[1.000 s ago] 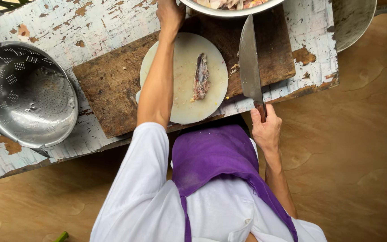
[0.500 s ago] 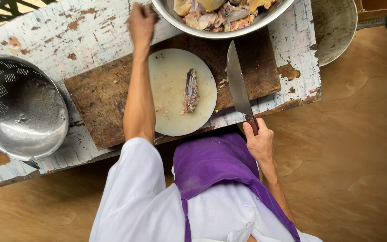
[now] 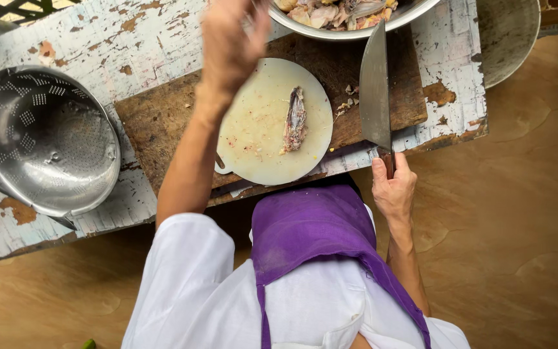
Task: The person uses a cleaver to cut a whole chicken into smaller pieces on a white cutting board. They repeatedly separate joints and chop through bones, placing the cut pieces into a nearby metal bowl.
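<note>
- Now the left hand point(image 3: 230, 45) is pulling back from the steel bowl of meat pieces point(image 3: 350, 16), sitting nearer the person than half a second ago; it is blurred, so whether its fingers are open or curled cannot be told, and nothing is seen in it.
- Meanwhile the piece of fish point(image 3: 295, 119) is lying on the round white cutting board point(image 3: 259, 139), its long axis running away from the person, narrow end pointing toward the bowl.
- The right hand point(image 3: 392, 190) is clamping the cleaver point(image 3: 376, 90) by its handle, blade hanging over the wooden board point(image 3: 163, 123), tip toward the bowl.
- The metal colander point(image 3: 43, 139) is sitting well apart on the peeling white table point(image 3: 72, 39).
</note>
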Available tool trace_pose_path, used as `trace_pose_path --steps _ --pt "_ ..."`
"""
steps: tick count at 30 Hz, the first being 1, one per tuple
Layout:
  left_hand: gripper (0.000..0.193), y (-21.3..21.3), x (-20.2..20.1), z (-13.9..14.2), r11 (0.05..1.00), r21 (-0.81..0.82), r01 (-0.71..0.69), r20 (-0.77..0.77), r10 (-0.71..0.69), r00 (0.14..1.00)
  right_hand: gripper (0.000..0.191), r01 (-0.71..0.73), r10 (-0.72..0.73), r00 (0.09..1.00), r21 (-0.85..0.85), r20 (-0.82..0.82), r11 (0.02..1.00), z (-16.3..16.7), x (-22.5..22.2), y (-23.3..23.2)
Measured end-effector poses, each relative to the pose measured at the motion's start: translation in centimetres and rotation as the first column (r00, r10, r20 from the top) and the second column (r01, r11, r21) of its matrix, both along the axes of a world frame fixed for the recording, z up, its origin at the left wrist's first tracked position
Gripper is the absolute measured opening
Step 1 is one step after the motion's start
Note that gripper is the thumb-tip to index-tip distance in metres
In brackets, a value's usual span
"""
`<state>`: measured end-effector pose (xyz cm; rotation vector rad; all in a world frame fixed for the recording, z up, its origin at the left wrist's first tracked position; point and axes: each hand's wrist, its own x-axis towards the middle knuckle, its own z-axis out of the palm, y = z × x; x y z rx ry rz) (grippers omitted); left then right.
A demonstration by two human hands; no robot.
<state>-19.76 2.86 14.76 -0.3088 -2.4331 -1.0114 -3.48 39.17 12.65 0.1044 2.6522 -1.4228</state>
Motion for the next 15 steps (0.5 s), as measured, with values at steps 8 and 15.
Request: trace_pose_path --steps 8,15 --pt "0.029 3.6 7.9 -13.5 0.585 -0.53 0.614 0.186 -0.626 0.757 0.026 0.101 -0.075 0.986 -0.173 0.152 0.98 0.3 3.9 -6.9" --pt "0.009 -4.2 11.4 -14.8 0.835 -0.11 0.539 0.652 -0.348 0.674 0.028 -0.043 0.04 0.997 0.048 0.062 0.998 -1.1 7.2 -10.4"
